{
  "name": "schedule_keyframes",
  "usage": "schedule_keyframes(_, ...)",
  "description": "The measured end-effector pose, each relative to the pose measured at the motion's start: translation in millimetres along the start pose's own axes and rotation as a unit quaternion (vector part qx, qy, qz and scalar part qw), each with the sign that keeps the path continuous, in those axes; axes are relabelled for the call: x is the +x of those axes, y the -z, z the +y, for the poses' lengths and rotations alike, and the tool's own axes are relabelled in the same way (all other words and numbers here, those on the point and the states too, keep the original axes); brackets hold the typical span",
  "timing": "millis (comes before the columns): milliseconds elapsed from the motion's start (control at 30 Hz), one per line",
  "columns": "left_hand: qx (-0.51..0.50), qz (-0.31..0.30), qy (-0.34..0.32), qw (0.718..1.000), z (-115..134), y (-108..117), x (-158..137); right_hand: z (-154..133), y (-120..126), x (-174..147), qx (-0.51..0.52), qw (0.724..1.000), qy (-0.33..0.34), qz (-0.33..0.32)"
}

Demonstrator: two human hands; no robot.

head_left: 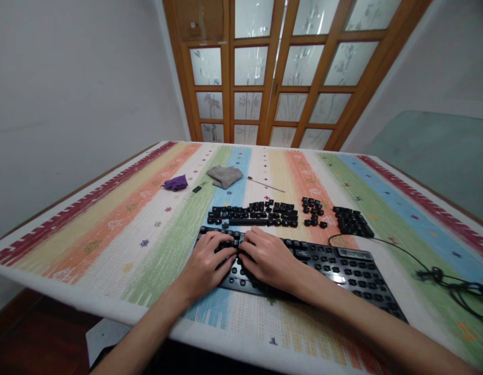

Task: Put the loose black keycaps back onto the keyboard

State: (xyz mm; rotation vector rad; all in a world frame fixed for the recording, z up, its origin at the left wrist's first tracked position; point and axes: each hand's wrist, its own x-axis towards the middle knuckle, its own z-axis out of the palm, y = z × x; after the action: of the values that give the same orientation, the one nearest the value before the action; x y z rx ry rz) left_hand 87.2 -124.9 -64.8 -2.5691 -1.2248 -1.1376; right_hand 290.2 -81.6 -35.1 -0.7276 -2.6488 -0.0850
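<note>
Head view shows my left hand [204,260] and right hand [270,258] close together over the left part of a black computer keyboard [323,260], which lies on the near side of the striped tablecloth [147,271]. My left fingers are bent, thumb and forefinger tips near each other; my right fingers curl in from the right, just beside them. Whether any fingertips are clamped on a keycap I cannot tell, because the fingers hide the spot.

To handle this well, I'd keep any cap square to its socket and put force straight along it, never sideways; a tilted cap could strain the stem. My right forearm, crossing over the keyboard, is best kept light.

As for containers, I see no box or bowl. The keyboard bears some caps along its far row, while many sockets toward the right are bare. Loose caps lie directly on the cloth just beyond it: a main block of keycaps [259,213] with a long spacebar [247,222] at its near edge, a small cluster of keycaps [312,208] to the right, and a tight group of keycaps [353,221] farther right.
</note>
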Motion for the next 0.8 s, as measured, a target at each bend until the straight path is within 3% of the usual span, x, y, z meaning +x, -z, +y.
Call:
schedule_keyframes(400,-0.028,0.034,0.019,0.999,4.6,5.7,5.4,-3.2,-11.2,-5.9,-0.035,0.995,0.047,0.086)
schedule_keyframes(567,-0.027,0.052,0.031,0.998,4.3,9.7,6.2,-11.8,-11.9,-3.1,-0.084,0.993,0.065,0.048)
schedule_keyframes(800,-0.018,0.058,0.04,0.997,3.3,9.7,3.0,-16.0,-10.8,2.2,-0.096,0.995,0.013,0.021)
